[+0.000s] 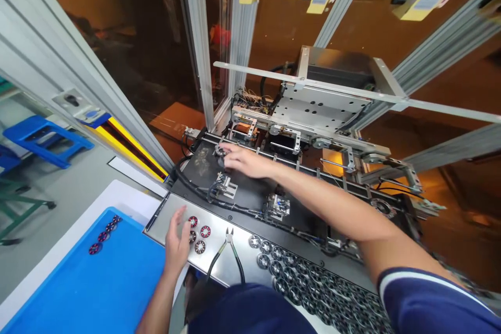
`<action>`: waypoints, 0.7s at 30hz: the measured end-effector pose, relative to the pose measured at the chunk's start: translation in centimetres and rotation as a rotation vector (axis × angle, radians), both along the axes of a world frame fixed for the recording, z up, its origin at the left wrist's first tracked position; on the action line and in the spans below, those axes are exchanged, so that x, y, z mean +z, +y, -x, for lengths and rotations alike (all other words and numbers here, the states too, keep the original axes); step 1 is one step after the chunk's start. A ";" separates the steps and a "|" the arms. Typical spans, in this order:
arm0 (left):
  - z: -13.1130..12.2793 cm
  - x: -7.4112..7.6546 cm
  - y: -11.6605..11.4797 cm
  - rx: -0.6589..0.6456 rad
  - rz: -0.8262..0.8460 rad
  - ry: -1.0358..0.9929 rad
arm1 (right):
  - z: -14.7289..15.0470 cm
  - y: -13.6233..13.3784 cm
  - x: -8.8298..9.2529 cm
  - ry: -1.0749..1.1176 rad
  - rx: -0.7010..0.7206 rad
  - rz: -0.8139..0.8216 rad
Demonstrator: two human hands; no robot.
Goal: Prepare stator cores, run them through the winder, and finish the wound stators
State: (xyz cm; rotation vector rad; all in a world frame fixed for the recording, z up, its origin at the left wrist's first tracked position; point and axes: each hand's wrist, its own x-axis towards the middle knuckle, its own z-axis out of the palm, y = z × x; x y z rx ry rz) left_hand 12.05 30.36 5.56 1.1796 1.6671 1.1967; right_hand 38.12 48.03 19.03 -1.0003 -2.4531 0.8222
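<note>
My right hand stretches over the black machine plate, its fingers curled at a round metal part near the plate's far left corner. What lies beneath those fingers is partly hidden. Down on the metal ledge, my left hand is open, fingers apart, beside several small red-and-dark slotted rings that look like motor stators. To their right lies a pair of cutting pliers, jaws spread and pointing away from me. Rows of round dark metal parts cover the ledge's right side.
A blue tray at the left holds several more stators. Small metal brackets and black cables stand on the plate. Clamp-like arms line the far rail. An aluminium post rises at left; a blue stool stands beyond.
</note>
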 end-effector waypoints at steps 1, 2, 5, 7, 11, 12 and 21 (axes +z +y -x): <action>0.3 -1.3 0.5 0.003 0.003 0.036 | 0.2 2.5 -1.0 -0.024 -0.045 -0.014; 0.5 -2.5 0.8 -0.007 0.012 0.049 | 0.5 4.7 -2.1 -0.052 -0.085 -0.026; 0.8 -4.7 0.7 -0.039 0.044 0.040 | 1.3 8.9 -5.1 -0.127 -0.147 -0.036; 0.8 -5.2 0.1 -0.073 0.066 0.049 | 1.8 10.0 -6.6 -0.171 -0.165 -0.036; 0.4 -5.4 -1.1 -0.091 0.046 0.081 | 2.2 10.4 -8.0 -0.237 -0.187 -0.017; 0.2 -5.4 -1.3 -0.083 0.030 0.087 | 2.2 10.5 -8.1 -0.251 -0.191 -0.010; -0.1 -6.7 -1.7 -0.055 -0.048 0.118 | 2.8 10.8 -6.4 -0.424 -0.224 0.080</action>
